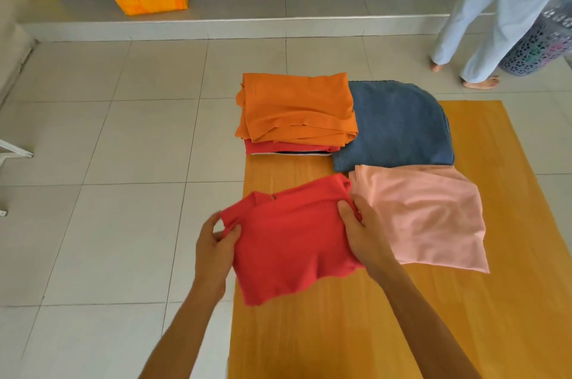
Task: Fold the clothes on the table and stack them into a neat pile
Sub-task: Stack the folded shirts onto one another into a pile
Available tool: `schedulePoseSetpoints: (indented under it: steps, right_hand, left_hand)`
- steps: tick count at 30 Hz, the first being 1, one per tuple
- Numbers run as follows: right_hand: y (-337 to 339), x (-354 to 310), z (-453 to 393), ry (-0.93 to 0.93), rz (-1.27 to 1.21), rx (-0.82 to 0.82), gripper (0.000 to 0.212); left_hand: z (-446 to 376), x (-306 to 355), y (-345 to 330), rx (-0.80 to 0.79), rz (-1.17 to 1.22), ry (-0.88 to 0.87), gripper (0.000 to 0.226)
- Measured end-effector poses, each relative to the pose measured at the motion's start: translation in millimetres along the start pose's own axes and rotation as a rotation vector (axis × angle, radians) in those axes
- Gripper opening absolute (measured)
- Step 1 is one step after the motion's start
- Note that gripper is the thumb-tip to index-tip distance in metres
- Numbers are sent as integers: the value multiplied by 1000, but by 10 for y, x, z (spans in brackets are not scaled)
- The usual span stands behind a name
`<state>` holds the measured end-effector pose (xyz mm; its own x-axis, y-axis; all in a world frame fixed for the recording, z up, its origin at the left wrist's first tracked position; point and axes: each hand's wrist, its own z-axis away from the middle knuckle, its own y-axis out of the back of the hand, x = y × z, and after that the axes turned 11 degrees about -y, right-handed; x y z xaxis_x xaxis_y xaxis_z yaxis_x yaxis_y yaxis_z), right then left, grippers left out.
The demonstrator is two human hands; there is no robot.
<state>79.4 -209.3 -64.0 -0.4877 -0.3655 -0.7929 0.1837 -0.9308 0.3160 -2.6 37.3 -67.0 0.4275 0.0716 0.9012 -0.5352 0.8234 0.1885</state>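
Two hands, left hand (216, 250) and right hand (360, 231), fingers pinching red shirt (291, 255); folded stack (294, 109) at twelve o'clock; pink shirt (424, 214), blue towel (399, 125) still unstacked.

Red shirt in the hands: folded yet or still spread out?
Folded. The red shirt is a compact, layered rectangle, collar on top, gripped at its sides by the left hand and right hand, not yet on the pile.

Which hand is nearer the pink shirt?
Right. The right hand grips the red shirt's edge right beside the pink shirt; the left hand grips the red shirt's far side.
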Motion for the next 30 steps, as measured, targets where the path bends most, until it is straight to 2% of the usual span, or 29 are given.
schedulePoseSetpoints:
  steps: [2, 6, 11, 14, 16, 18, 20, 21, 25, 30]
  right_hand:
    - [19, -249, -269, 64, 6, 45, 24]
    - [87, -856, -799, 202, 16, 146, 23]
    - [78, -1464, -1401, 242, 23, 216, 29]
    - [13, -1720, -1755, 198, -36, 236, 28]
    - [-50, -1732, -1993, 147, -2, 246, 25]
    - [-114, -1646, -2163, 87, 110, 245, 29]
    - [-144, -1560, -2255, 35, 199, 260, 45]
    - [-135, -1549, -2286, 27, 222, 267, 48]
    - [-74, -1559, -2367, 86, 341, 307, 34]
    - [-138, -1493, -2298, 97, 344, 389, 32]
  left_hand:
    - [-371, 257, -51, -79, -37, -66, 46]
    - [-1074, 847, -204, -149, -72, -222, 26]
    - [-1914, 1504, -506, -141, -94, -385, 29]
    - [-2313, 1744, -726, -93, -157, -445, 32]
    - [-2470, 1775, -886, -13, -346, -473, 46]
    - [-2465, 1671, -1056, 25, -651, -622, 56]
    - [-2333, 1424, -1242, -68, -898, -863, 57]
    - [-2291, 1270, -1309, -149, -989, -924, 59]
    - [-2360, 896, -1295, -286, -1139, -894, 67]
    - [-2426, 1052, -1184, -374, -1191, -780, 66]
